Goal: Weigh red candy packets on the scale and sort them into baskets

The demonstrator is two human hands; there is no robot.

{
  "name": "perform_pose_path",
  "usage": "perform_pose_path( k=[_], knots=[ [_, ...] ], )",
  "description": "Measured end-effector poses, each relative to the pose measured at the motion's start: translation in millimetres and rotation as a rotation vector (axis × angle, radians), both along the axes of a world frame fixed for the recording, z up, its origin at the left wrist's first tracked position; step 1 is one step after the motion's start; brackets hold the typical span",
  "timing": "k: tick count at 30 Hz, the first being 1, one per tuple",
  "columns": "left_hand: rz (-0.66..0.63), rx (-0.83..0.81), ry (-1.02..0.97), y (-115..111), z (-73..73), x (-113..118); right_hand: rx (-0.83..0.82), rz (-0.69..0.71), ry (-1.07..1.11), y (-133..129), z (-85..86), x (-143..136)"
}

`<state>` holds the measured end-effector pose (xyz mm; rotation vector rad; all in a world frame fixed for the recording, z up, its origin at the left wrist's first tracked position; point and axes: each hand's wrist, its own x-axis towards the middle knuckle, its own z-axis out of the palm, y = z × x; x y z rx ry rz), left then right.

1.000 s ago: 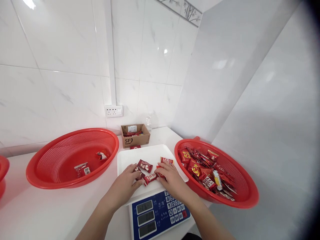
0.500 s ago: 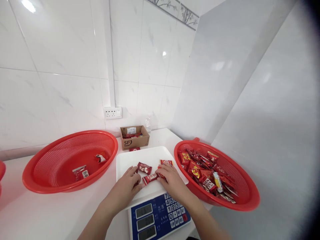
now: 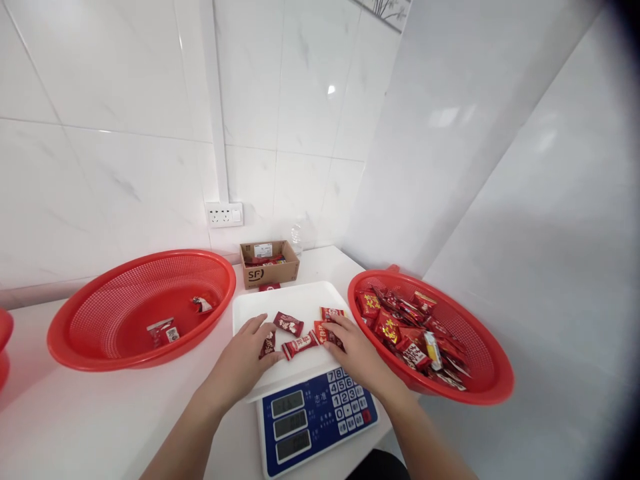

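Note:
My left hand [image 3: 239, 365] rests over the left side of the scale's white tray [image 3: 300, 296], thumb and fingers apart. Between its thumb and fingertips lies a dark red snack packet [image 3: 269, 344], partly covered. My right hand [image 3: 359, 352] lies over the tray's right side with fingers stretched. Its fingertips touch or cover an orange-red packet [image 3: 320, 331] and a dark packet; whether they press on them I cannot tell. A maroon packet [image 3: 289, 324], a red-and-white packet [image 3: 301, 344] and a red-yellow packet [image 3: 332, 313] lie around them.
The scale's blue keypad panel [image 3: 323, 400] faces me. To the right, a red basket [image 3: 493, 373] holds many snack packets. A red basket [image 3: 75, 353] on the left holds a few. Behind stand a cardboard box [image 3: 273, 274] and a clear bottle [image 3: 297, 237]. A wall socket [image 3: 224, 215] is above.
The view has tilted slightly, so things sit higher. My left fingers have spread and moved off the dark red packet, which shows more. My right fingers have shifted, uncovering more of the orange-red packet.

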<state>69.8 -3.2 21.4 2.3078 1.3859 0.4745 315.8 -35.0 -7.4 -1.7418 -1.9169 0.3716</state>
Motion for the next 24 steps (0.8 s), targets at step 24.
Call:
perform_pose_path(
  k=[24],
  knots=[
    [-0.086,0.105,0.057,-5.7,1.8,6.2,-0.067,0.155,0.067,-20.3,20.1,-23.4]
  ],
)
